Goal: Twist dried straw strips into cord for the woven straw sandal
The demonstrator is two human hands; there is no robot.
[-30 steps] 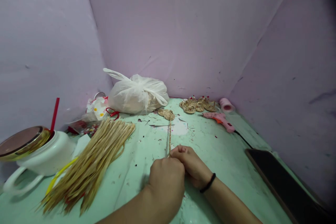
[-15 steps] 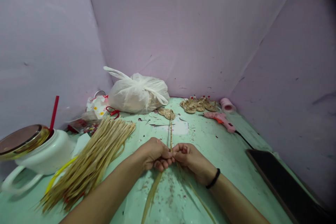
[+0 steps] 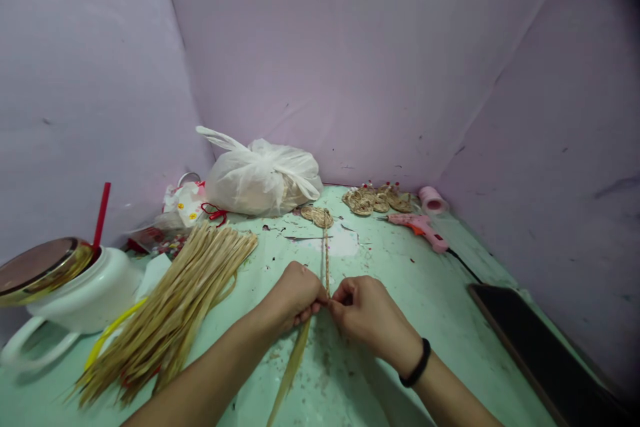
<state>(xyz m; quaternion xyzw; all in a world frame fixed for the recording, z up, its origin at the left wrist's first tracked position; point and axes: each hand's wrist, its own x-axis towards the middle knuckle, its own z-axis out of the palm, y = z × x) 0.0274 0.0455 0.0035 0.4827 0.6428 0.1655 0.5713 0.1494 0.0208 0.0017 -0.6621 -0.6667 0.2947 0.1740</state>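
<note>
A thin straw braid [image 3: 327, 260] runs from a coiled straw piece [image 3: 317, 216] on the table towards me. At its near end my left hand [image 3: 299, 297] pinches the braid, fingers curled under. A loose flat straw strand [image 3: 291, 370] hangs from below that hand to the bottom of the view. My right hand [image 3: 367, 317], with a black band at the wrist, is closed in a pinch at the same end, its fingertips almost touching the left ones. What lies between the right fingertips is mostly hidden, but they meet the braid's end.
Left of my arms lies a bundle of dry straw strips [image 3: 185, 300], beside a white teapot-like vessel [image 3: 87, 290]. A tied plastic bag [image 3: 263, 177] rests at the back wall. Rightward are woven pieces [image 3: 375, 200], a pink glue gun [image 3: 423, 230], a pink roll [image 3: 433, 200] and a dark flat slab [image 3: 540, 347].
My right hand has turned palm-down and drawn slightly closer to me, still at the braid's end. The strand hanging under it no longer shows clearly. My left hand has barely shifted.
</note>
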